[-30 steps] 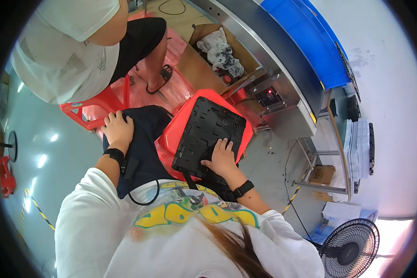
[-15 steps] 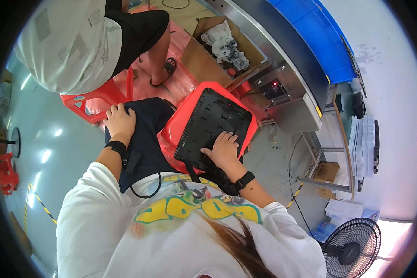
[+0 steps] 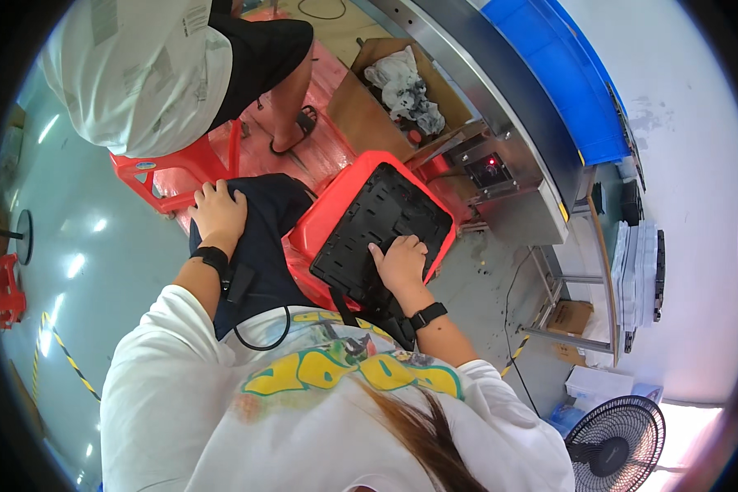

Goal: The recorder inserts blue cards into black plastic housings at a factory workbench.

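Note:
My left hand (image 3: pixel 220 215) lies open on the knee of my dark trousers (image 3: pixel 262 221), fingers spread, holding nothing. A flat black plastic tray (image 3: pixel 377 215), with rows of small slots and raised tabs, lies on a red plastic stool (image 3: pixel 313 232) in front of me. My right hand (image 3: pixel 404 264) rests on the tray's near right part, its fingers loosely bent and the thumb apart. Part of the tray's near edge is hidden under that hand. Each wrist wears a black band.
A person in a white top sits on another red stool (image 3: pixel 190 160) at the upper left. Beyond my stool stands an open cardboard box (image 3: pixel 354 102) with crumpled plastic. To the right are a metal machine (image 3: pixel 533 205) with a red light and a black fan (image 3: pixel 615 447).
The whole view has shifted slightly, so the tray and stool appear a little lower and farther right. My right hand's fingers are closer together on the tray. My left hand stays on the knee.

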